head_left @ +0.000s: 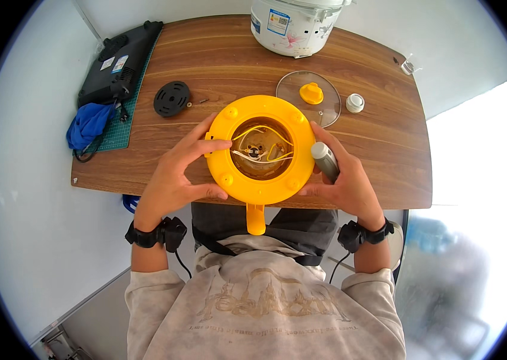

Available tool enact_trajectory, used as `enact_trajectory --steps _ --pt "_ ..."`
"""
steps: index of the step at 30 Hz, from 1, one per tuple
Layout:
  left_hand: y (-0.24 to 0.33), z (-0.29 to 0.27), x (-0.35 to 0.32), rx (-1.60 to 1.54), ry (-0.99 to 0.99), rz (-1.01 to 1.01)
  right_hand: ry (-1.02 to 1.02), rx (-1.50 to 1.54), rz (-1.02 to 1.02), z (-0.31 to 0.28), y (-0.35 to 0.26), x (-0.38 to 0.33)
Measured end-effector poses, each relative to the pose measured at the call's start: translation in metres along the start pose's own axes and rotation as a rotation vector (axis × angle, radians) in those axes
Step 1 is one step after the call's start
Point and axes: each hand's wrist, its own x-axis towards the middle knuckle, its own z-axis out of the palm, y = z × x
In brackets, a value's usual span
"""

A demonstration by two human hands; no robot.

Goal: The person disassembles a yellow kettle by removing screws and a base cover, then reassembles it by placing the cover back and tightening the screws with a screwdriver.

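A yellow electric pot point(221, 174) is bottom up in front of me, its handle point(255, 220) pointing toward my body. Through its round open underside, yellow and white wires point(278, 157) and a small connector in the middle show. My left hand point(172, 171) is closed on the left rim, index finger reaching over the ring to the opening. My right hand point(349, 183) supports the right side, thumb and fingers against the wall. That same hand also holds a grey cylindrical tool point(325, 161) with a paler end cap; its far end is hidden in the palm.
Left of the pot lie a slotted black disc point(172, 99) and tiny loose parts point(203, 101). Behind it are a glass lid point(293, 87) with yellow knob and a white round piece point(355, 103). A white cooker point(292, 30), black appliance point(104, 75), green mat point(117, 135) and blue cloth point(89, 125) stand farther out.
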Motion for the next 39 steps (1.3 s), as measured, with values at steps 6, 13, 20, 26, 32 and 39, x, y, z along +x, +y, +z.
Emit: enact_trajectory --steps 6,13,20,26,32,39 --pt "-0.002 0.004 0.003 -0.029 -0.02 -0.072 -0.057 -0.032 0.048 -0.003 -0.001 0.004" --pt "-0.006 0.007 0.004 -0.093 -0.009 -0.096 -0.066 -0.033 0.054 -0.002 0.003 0.007" --pt "-0.008 0.008 0.005 -0.118 -0.018 -0.102 -0.083 -0.013 0.073 -0.001 0.002 0.008" --pt "-0.008 0.007 0.005 -0.103 -0.032 -0.115 -0.048 0.009 0.048 0.003 0.01 0.008" --pt "-0.017 0.011 0.003 -0.119 -0.028 -0.108 0.049 0.002 -0.034 -0.002 0.032 0.002" --pt "-0.033 0.018 0.0 -0.272 0.062 -0.14 0.185 -0.416 -0.023 -0.025 0.056 0.0"
